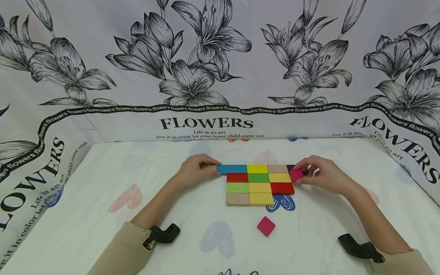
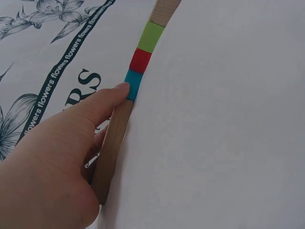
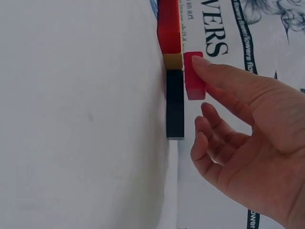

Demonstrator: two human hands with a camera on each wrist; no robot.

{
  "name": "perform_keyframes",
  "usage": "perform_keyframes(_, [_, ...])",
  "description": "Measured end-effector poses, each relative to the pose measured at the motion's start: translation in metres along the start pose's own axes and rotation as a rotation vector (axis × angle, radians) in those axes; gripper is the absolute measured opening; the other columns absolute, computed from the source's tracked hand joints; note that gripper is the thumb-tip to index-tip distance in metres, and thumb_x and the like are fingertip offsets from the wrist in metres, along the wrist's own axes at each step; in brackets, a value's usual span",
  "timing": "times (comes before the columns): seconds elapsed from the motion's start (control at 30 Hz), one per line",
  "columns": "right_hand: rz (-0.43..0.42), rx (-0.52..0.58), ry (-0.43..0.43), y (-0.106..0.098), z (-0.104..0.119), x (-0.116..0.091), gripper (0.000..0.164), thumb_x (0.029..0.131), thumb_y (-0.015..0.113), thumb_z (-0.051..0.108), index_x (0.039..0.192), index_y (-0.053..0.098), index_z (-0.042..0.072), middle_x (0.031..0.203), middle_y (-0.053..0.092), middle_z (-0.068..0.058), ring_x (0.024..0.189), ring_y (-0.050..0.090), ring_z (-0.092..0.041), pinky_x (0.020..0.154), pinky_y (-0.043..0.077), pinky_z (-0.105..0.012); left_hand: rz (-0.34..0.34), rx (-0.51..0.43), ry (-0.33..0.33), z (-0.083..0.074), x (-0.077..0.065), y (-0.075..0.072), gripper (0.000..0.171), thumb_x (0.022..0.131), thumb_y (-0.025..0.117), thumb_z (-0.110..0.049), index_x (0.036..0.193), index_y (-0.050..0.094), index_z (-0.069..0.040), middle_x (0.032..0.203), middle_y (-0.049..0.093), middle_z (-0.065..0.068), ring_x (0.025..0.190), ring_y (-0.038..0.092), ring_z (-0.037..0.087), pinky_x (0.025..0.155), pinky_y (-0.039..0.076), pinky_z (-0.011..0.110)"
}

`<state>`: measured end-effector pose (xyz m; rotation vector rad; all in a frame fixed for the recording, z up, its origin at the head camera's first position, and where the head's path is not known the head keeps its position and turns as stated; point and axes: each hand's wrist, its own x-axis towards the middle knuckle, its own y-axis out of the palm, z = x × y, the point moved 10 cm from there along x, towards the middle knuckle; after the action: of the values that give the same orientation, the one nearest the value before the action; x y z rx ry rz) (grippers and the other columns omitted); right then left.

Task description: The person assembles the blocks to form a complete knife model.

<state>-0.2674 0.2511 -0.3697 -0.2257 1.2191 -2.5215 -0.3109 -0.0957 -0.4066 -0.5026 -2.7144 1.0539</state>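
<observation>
A flat grid of coloured wooden blocks [image 1: 259,184] lies on the white sheet. My left hand [image 1: 210,170] grips a plain wooden block [image 2: 112,148] at the left end of the top row, butted against the blue block [image 1: 232,168] [image 2: 133,83]. My right hand [image 1: 300,174] pinches a pink block [image 1: 296,175] [image 3: 194,76] between thumb and finger at the grid's right edge. That pink block hangs just above and beside a black block [image 3: 175,102] [image 1: 290,167] ending the top row. A second pink block [image 1: 266,225] lies loose in front of the grid.
A floral cloth printed FLOWERS [image 1: 206,123] walls the back and both sides. The sheet [image 1: 103,229] carries faint heart prints. Black wrist camera mounts [image 1: 165,233] sit on both forearms near the front edge.
</observation>
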Motion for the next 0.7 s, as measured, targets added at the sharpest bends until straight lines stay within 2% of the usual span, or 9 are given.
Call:
perform_keyframes(0.13, [0.009, -0.004, 0.013, 0.0026, -0.0013, 0.0012, 0.035, 0.086, 0.087, 0.014, 0.117, 0.074, 0.004, 0.096, 0.060, -0.005, 0.088, 0.057, -0.021, 0.066, 0.050, -0.024, 0.001, -0.004, -0.004, -0.0012, -0.0007, -0.0006, 0.036, 0.088, 0.085, -0.034, 0.121, 0.081, -0.021, 0.116, 0.075, -0.002, 0.107, 0.060, 0.019, 0.096, 0.045, 0.038])
perform_keyframes(0.27, [0.028, -0.022, 0.034, 0.0049, -0.0046, 0.0012, 0.034, 0.087, 0.087, 0.017, 0.117, 0.073, 0.006, 0.093, 0.062, -0.002, 0.088, 0.057, -0.020, 0.065, 0.050, -0.024, 0.002, -0.002, 0.001, -0.0012, -0.0002, -0.0004, 0.035, 0.088, 0.085, -0.034, 0.120, 0.081, -0.021, 0.116, 0.075, -0.002, 0.107, 0.060, 0.019, 0.095, 0.045, 0.039])
perform_keyframes(0.7, [0.051, -0.023, 0.033, 0.0106, -0.0029, 0.0036, 0.034, 0.087, 0.087, 0.016, 0.117, 0.073, 0.006, 0.090, 0.062, -0.001, 0.087, 0.058, -0.020, 0.067, 0.050, -0.024, 0.003, -0.007, -0.006, 0.0007, 0.0009, -0.0001, 0.035, 0.087, 0.086, -0.033, 0.120, 0.082, -0.022, 0.115, 0.074, -0.003, 0.106, 0.060, 0.019, 0.095, 0.045, 0.038])
